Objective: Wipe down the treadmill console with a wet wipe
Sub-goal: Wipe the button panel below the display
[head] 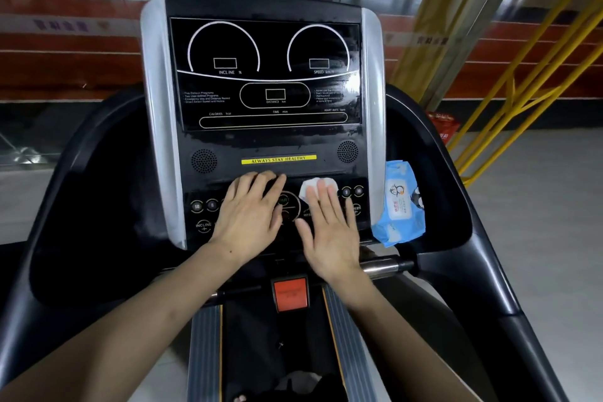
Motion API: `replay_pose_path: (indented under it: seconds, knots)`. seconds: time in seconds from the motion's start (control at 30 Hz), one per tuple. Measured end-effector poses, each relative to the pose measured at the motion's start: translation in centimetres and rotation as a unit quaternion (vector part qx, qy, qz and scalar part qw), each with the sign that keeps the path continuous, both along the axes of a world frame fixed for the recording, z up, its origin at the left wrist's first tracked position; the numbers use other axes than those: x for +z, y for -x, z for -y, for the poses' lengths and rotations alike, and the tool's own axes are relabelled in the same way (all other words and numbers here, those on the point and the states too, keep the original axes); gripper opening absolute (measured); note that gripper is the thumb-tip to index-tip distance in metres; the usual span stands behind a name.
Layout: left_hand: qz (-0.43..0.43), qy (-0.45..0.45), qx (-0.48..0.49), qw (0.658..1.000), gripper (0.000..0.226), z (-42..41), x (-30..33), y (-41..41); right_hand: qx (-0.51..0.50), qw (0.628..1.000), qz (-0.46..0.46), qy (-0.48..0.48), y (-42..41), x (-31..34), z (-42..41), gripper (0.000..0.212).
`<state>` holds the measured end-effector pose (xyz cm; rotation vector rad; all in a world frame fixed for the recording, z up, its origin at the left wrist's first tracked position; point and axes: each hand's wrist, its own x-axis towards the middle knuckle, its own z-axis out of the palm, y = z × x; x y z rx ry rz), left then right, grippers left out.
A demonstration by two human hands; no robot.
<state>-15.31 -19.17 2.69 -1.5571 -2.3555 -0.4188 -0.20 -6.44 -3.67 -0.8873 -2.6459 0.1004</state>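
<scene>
Two flat hands — right hand (329, 225) pressing wipe (310, 188) on console (274, 140) | left hand (249, 212) empty | risk: buttons (204, 206) triggered by pressure

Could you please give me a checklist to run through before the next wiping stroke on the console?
1. Wipe under the wiping hand: ok. The right hand lies flat on the white wipe, which shows past the fingertips.
2. Wipe on the console: ok. It is pressed to the button panel, below the yellow strip.
3. Left hand out of the wipe's path: not ok. It rests beside the wipe, over the middle buttons.
4. Buttons not pressed by accident: cannot tell. Both hands cover them; the display looks unlit.
5. Spare wipes near: ok. The blue pack sits at the console's right edge.
6. Wipe still wet: cannot tell.
</scene>
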Motion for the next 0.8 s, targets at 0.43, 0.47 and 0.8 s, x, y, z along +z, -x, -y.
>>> replay_pose_path:
  seconds: [0.43, 0.47, 0.8]
  knots:
    - [-0.029, 0.024, -0.010, 0.999, 0.061, 0.5, -0.2, 0.5, -0.016, 1.000, 0.006, -0.012, -1.6, -0.4, -1.5, 0.067]
    - [-0.033, 0.026, -0.012, 0.999, 0.062, 0.6, -0.3, 0.5, -0.056, 0.998, -0.013, 0.005, -2.5, -0.3, -2.7, 0.066]
    - [-0.049, 0.065, -0.009, 0.997, 0.070, 0.7, -1.3, 0.7, -0.012, 1.000, 0.007, -0.012, -1.9, -0.4, -2.0, 0.064]
